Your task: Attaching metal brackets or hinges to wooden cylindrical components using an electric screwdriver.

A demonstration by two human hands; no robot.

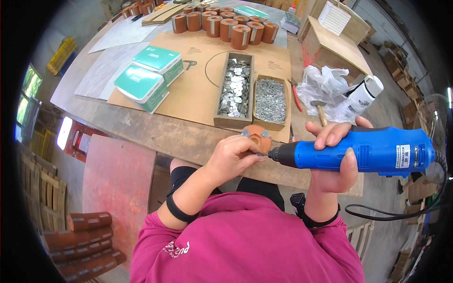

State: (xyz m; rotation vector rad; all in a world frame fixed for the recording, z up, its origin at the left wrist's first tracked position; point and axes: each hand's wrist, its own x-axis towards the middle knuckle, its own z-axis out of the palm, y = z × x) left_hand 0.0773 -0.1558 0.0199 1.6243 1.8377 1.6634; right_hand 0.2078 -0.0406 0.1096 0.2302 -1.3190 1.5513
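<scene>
My left hand grips a small round orange-brown piece with two small metal plates on its rim, held at the near edge of the workbench. My right hand is wrapped around a blue corded electric screwdriver. Its black nose and bit point left and touch the side of the orange piece, right by my left fingers. The black cord loops away at the lower right.
Behind my hands stand a wooden box of flat metal plates and a box of screws on a cardboard sheet. Green-and-white boxes lie left, orange cylinders at the back. A hammer, plastic bag and white bottle lie right.
</scene>
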